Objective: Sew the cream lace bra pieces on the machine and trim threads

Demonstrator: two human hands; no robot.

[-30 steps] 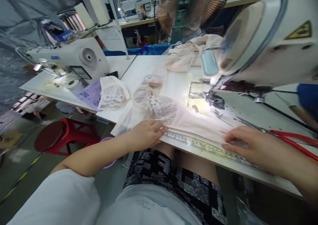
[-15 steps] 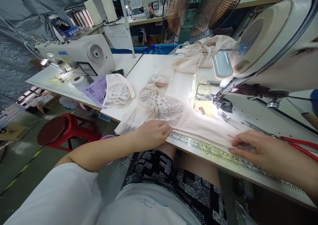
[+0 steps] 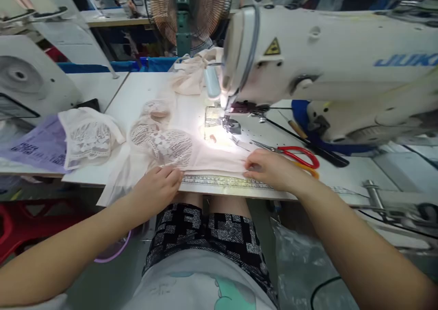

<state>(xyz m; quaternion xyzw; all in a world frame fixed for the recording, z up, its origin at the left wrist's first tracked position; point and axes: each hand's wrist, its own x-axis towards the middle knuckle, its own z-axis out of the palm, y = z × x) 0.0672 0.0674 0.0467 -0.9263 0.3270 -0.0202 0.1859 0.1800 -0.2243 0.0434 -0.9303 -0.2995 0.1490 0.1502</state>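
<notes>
A pale pink fabric piece with white lace cups (image 3: 205,162) lies on the white sewing table (image 3: 143,91), its near edge along a ruler strip (image 3: 219,181) at the table's front. My left hand (image 3: 158,187) pinches the fabric's left end with curled fingers. My right hand (image 3: 268,168) pinches the right end, holding the edge taut against the ruler. The sewing machine's (image 3: 325,68) presser foot (image 3: 230,124) stands just beyond the fabric under a bright lamp.
Red-handled scissors (image 3: 297,154) lie right of my right hand. Another lace piece (image 3: 87,134) and a purple sheet (image 3: 37,146) sit at the left beside a second machine (image 3: 23,77). More fabric (image 3: 193,75) is heaped at the back, before a fan (image 3: 186,9). A red stool (image 3: 20,223) stands at lower left.
My view has swung to the right, bringing the whole sewing machine into sight. Both hands stay on the fabric's near edge, and now look closer together along the ruler.
</notes>
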